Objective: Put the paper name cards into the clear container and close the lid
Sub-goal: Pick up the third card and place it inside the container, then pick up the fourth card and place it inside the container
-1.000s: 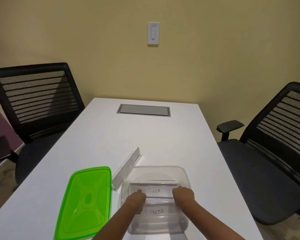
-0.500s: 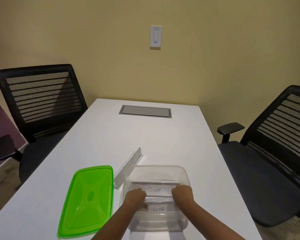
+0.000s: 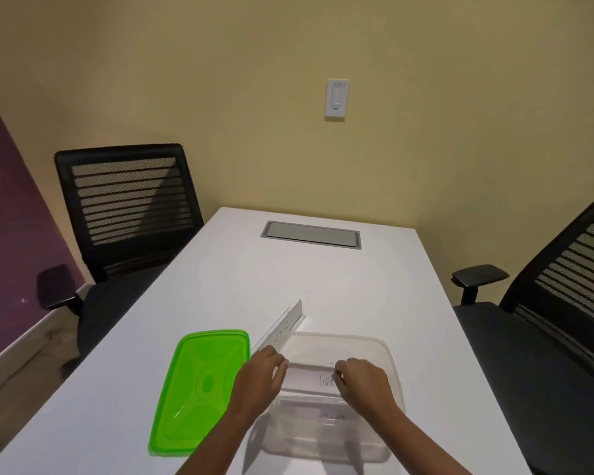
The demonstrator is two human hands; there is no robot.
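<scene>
1. The clear rectangular plastic container (image 3: pixel 384 351) sits open on the white rectangular table (image 3: pixel 220 286), at its near end; it is the landmark for everything below.
2. Inside the container, a white folded paper name card lettered "TIGE…" (image 3: pixel 318 378) (the last letter is hidden behind a hand) lies toward the far wall, and a second white paper name card (image 3: pixel 326 411) lies nearer the camera, its writing too blurred to read.
3. The left hand (image 3: pixel 259 378) is over the container's left rim, fingers curled with the tips drawn together at the left end of the lettered card; whether it truly pinches the card I cannot tell.
4. The right hand (image 3: pixel 362 380) is inside the container, fingers bent, their tips on the right end of the same card; its exact grip cannot be told either.
5. A third white folded paper name card (image 3: pixel 283 329) stands on the table just beside the container's far left corner, angled away from it, with faint lettering that cannot be read.
6. The bright green plastic lid (image 3: pixel 199 389) lies flat on the table just left of the container, off it.
7. Beyond the container, at the table's far end, is a grey rectangular cable hatch (image 3: pixel 311 234).
8. A black mesh-backed office chair (image 3: pixel 127 207) stands far left of the container, and another black mesh-backed chair (image 3: pixel 563 303) stands to its right.
</scene>
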